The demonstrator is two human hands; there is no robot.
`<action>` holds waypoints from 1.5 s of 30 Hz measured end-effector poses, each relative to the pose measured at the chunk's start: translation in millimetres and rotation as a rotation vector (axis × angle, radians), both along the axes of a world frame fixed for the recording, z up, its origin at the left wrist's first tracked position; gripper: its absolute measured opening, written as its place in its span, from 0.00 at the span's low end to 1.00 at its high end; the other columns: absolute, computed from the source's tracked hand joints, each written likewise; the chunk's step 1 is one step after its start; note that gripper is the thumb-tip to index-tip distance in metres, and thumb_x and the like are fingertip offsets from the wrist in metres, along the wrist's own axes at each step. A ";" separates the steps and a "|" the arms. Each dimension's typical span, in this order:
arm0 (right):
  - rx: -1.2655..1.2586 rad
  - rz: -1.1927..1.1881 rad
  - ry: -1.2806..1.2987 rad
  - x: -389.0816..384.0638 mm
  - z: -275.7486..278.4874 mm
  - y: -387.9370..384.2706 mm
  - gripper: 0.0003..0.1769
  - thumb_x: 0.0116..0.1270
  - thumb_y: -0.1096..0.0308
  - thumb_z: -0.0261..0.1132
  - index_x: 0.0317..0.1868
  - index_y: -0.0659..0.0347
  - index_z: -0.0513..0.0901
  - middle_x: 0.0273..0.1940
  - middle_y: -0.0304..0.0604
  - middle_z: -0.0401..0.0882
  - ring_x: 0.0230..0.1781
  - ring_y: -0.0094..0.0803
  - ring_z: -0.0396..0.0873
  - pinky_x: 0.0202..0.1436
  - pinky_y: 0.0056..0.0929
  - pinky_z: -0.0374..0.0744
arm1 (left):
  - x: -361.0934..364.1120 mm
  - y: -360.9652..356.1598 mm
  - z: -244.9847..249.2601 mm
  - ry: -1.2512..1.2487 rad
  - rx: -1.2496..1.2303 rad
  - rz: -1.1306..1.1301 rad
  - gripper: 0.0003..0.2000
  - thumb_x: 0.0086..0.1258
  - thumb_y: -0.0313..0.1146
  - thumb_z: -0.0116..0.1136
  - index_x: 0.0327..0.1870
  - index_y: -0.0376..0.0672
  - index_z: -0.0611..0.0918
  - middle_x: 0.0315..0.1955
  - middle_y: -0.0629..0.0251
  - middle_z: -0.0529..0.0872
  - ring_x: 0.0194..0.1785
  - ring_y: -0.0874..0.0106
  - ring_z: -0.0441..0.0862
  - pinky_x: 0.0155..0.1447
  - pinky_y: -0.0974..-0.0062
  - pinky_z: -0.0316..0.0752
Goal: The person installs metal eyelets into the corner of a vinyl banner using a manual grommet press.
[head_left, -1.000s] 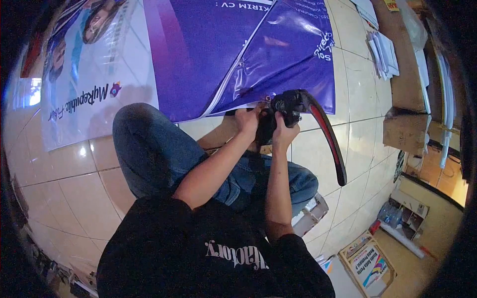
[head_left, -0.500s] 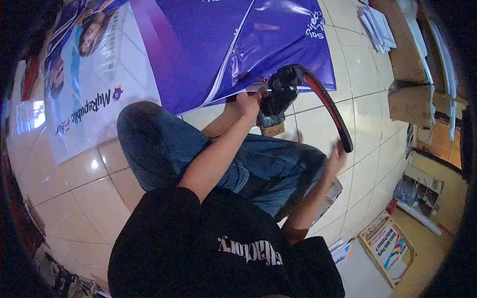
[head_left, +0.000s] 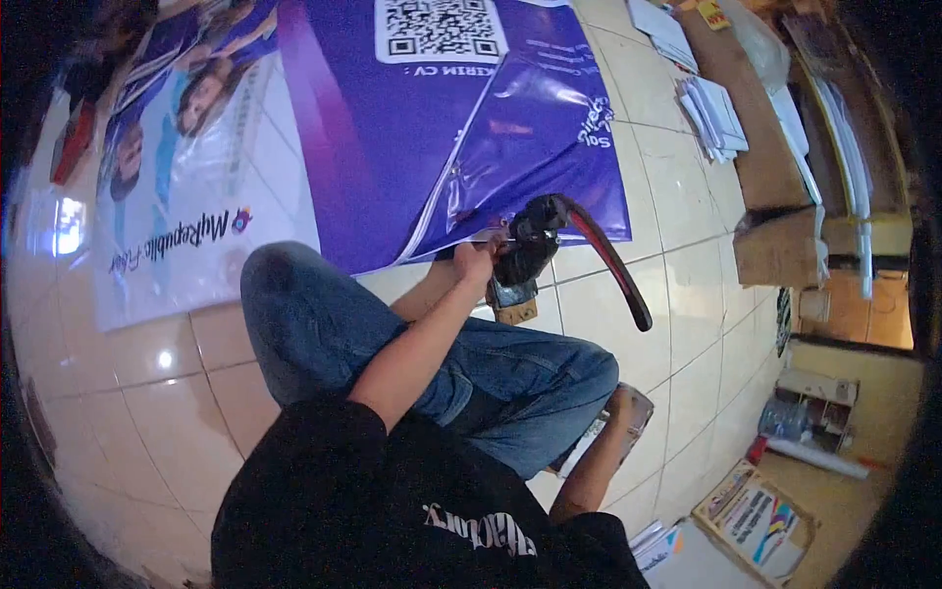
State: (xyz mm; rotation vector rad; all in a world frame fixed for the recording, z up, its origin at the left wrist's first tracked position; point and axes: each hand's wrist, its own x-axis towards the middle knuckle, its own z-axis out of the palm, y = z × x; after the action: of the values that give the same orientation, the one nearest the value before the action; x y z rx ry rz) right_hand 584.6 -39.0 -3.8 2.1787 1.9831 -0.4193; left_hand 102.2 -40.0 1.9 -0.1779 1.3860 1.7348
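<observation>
- L hand [head_left: 478, 263]: fingers curled shut, pinching the edge of the purple banner [head_left: 392, 128] right at the head of the press [head_left: 530, 245].
- R hand [head_left: 620, 410]: low by the R thigh, at a small tray [head_left: 636, 404] on the floor. Mostly hidden behind the leg, so can't tell if open or closed, or if it holds anything.
- Press: black, stands upright on a wood block [head_left: 515, 312] on the floor tiles [head_left: 677, 196], just in front of the bent knees. Its long red-striped lever [head_left: 608, 260] sticks out to the R, tip raised, no hand on it.
- Purple banner: spread flat on the floor, near corner lifted into the press. QR code [head_left: 439, 27] at its far end.
- White banner [head_left: 186, 196] lies beside it on the L, edges overlapping.
- Paper stacks [head_left: 716, 113] and a cardboard box [head_left: 775, 245] off to the R, well apart.
</observation>
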 end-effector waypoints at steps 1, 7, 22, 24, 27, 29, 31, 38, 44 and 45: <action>0.002 0.002 -0.019 -4.9 0.9 0.9 0.17 0.61 0.59 0.57 0.37 0.66 0.83 0.37 0.59 0.82 0.40 0.50 0.82 0.40 0.46 0.77 | 2.5 2.2 -13.4 0.012 0.000 -0.033 0.08 0.61 0.22 0.60 0.40 0.33 0.79 0.33 0.61 0.85 0.28 0.73 0.82 0.29 0.76 0.74; 0.183 0.103 -0.021 -16.4 9.2 -28.1 0.18 0.61 0.57 0.56 0.34 0.65 0.83 0.35 0.60 0.81 0.37 0.57 0.80 0.38 0.47 0.77 | 11.0 -2.9 -9.9 0.232 -0.132 -0.036 0.14 0.55 0.28 0.67 0.40 0.33 0.79 0.32 0.59 0.85 0.33 0.68 0.82 0.39 0.70 0.74; 0.449 -0.014 0.102 -24.2 29.0 -60.1 0.07 0.56 0.69 0.61 0.30 0.64 0.81 0.30 0.53 0.81 0.34 0.49 0.80 0.40 0.40 0.76 | 5.9 -4.3 12.8 0.323 -0.172 -0.106 0.13 0.57 0.26 0.66 0.41 0.32 0.79 0.33 0.59 0.85 0.34 0.69 0.82 0.41 0.73 0.73; 0.136 -0.206 0.024 -7.6 19.6 -51.9 0.08 0.57 0.71 0.59 0.35 0.62 0.81 0.35 0.56 0.82 0.36 0.48 0.80 0.40 0.40 0.76 | 9.9 3.2 -12.0 0.194 -0.053 0.009 0.13 0.57 0.27 0.66 0.42 0.33 0.80 0.34 0.59 0.86 0.35 0.69 0.83 0.41 0.71 0.74; -0.067 0.079 -0.003 16.2 4.3 -32.2 0.11 0.59 0.69 0.58 0.40 0.63 0.82 0.38 0.57 0.82 0.39 0.50 0.80 0.43 0.40 0.77 | 15.5 10.6 -51.8 0.193 -0.032 -0.022 0.13 0.57 0.27 0.65 0.42 0.34 0.80 0.34 0.60 0.86 0.37 0.68 0.83 0.42 0.70 0.75; -0.114 0.074 0.057 12.1 3.0 -28.5 0.12 0.59 0.68 0.59 0.40 0.63 0.82 0.38 0.56 0.82 0.40 0.49 0.81 0.44 0.40 0.77 | 8.0 4.9 -34.5 0.246 -0.138 -0.079 0.13 0.58 0.27 0.65 0.43 0.35 0.80 0.35 0.60 0.86 0.38 0.68 0.83 0.43 0.70 0.75; -0.131 0.068 0.111 2.5 4.0 -29.8 0.12 0.59 0.68 0.59 0.41 0.63 0.82 0.38 0.55 0.83 0.40 0.48 0.81 0.44 0.39 0.77 | 6.2 -1.2 -13.1 0.177 0.017 -0.025 0.14 0.59 0.25 0.64 0.46 0.36 0.78 0.37 0.62 0.85 0.39 0.68 0.82 0.45 0.71 0.75; -0.078 0.049 0.257 -1.8 12.2 -44.7 0.14 0.58 0.65 0.63 0.43 0.64 0.83 0.39 0.53 0.84 0.42 0.46 0.82 0.46 0.37 0.77 | 4.4 -1.2 -19.9 0.000 -0.011 -0.113 0.13 0.59 0.24 0.64 0.44 0.35 0.77 0.36 0.63 0.84 0.39 0.70 0.80 0.44 0.73 0.72; -0.045 0.033 0.146 -22.9 62.0 -65.1 0.13 0.60 0.71 0.63 0.44 0.67 0.82 0.42 0.49 0.84 0.40 0.34 0.81 0.42 0.29 0.78 | 6.2 12.1 -75.5 0.107 0.076 -0.083 0.15 0.58 0.22 0.64 0.47 0.36 0.77 0.38 0.64 0.83 0.36 0.73 0.79 0.39 0.76 0.72; -0.016 -0.020 0.260 -19.5 61.6 -64.9 0.14 0.60 0.67 0.64 0.44 0.65 0.83 0.40 0.49 0.84 0.39 0.34 0.82 0.42 0.31 0.78 | 8.8 12.5 -63.0 0.248 0.077 -0.012 0.16 0.56 0.14 0.47 0.44 0.41 0.78 0.32 0.69 0.82 0.31 0.76 0.76 0.30 0.79 0.69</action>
State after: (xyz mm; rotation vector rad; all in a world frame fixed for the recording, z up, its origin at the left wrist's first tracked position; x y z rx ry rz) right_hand 565.2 -103.9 57.8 2.2340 2.0751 -0.7541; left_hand 111.1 -27.5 -61.1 0.0910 1.4890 1.8439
